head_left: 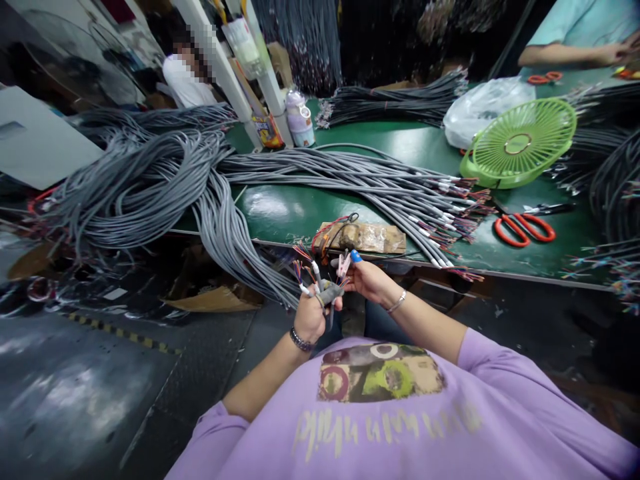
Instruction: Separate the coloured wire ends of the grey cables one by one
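Purple shirt [395, 443] is filling the foreground; before the bench [270, 203], the left hand [310, 317] is gripping cable ends [317, 270], fingers curled tight; the right hand [369, 280] is working alongside, finger gap and hold unclear. Wire ends are seemingly being arranged, next requiring steady cables.

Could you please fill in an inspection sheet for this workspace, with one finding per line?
Surface: green table, shiny, with cables across much of it.
Job's things: cable ends with colored wires exposed; wooden block near the front edge, wires beside it.
Clutter: orange-handled scissors, green fan, plastic bag, bottle.
Hands: left hand closed around the cable ends; right hand beside them, its exact grip too small to tell.
Cables: gray cables along the table, heaped at the left, some hanging over the front edge; black cables behind.
Surroundings: co-worker's arm at upper right; person in white at upper left; striped floor tape.
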`<state>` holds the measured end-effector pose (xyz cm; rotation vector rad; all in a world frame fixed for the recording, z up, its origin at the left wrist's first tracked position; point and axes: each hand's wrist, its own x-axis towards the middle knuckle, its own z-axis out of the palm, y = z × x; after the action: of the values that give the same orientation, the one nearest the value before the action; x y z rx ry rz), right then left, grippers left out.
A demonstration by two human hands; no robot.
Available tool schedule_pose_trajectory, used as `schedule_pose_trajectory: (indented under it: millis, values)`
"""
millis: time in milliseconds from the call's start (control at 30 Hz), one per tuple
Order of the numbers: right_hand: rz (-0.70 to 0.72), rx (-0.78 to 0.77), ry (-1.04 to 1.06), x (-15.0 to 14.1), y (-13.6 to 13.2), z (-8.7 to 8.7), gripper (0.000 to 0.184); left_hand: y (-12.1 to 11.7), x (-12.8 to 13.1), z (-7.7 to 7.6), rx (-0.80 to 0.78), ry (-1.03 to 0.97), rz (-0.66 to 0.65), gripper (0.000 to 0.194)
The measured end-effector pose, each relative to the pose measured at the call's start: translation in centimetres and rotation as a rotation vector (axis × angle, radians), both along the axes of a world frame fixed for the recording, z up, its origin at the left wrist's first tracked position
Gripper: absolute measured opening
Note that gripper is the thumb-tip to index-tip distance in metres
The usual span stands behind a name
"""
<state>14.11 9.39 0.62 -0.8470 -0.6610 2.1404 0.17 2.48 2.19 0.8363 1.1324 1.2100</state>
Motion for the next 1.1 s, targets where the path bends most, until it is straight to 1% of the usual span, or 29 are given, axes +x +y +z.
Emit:
schedule_pose_trajectory:
  millis: [100, 267, 367, 433, 567, 700, 767, 900, 1000, 1100]
  values:
    - [-0.025, 0.051, 0.039, -0.3, 0.2, 0.1, 0.042, 0.2, 0.1, 0.0, 0.002, -0.01, -0.004, 0.023]
    - [-0.08, 0.015, 0.072, -0.7, 0.2, 0.0, 0.036, 0.5, 0.1, -0.4, -0.015, -0.024, -0.006, 0.024]
    - [-0.147, 0.019, 0.083, -1.1, 0.2, 0.1, 0.036, 0.6, 0.3, -0.8, -0.016, -0.013, -0.015, 0.024]
    - [-0.162, 0.017, 0.088, -1.3, 0.1, 0.1, 0.037, 0.6, 0.4, -0.9, -0.012, -0.006, -0.019, 0.023]
    - [-0.115, -0.01, 0.103, -1.0, -0.2, -0.1, 0.043, 0.3, 0.4, -0.7, -0.014, -0.019, -0.013, 0.023]
    - [-0.033, -0.048, 0.081, -0.4, -0.4, -0.1, 0.049, -0.4, 0.4, -0.1, -0.009, 0.026, -0.004, 0.026]
    - [-0.028, -0.024, 0.076, -0.3, -0.5, 0.0, 0.043, -0.8, 0.5, 0.1, 0.005, 0.045, 0.007, 0.026]
    - [-0.069, 0.038, 0.084, -0.3, -0.6, 0.3, 0.027, -1.1, 0.7, 0.0, 0.02, 0.061, 0.066, 0.026]
    - [-0.059, -0.007, 0.084, -0.3, -0.6, 0.5, 0.029, -0.9, 0.8, -0.1, 0.05, 0.078, 0.094, 0.027]
    - [-0.066, -0.044, 0.034, -0.4, -0.6, 0.8, 0.032, -0.7, 0.9, -0.1, 0.076, 0.085, 0.09, 0.026]
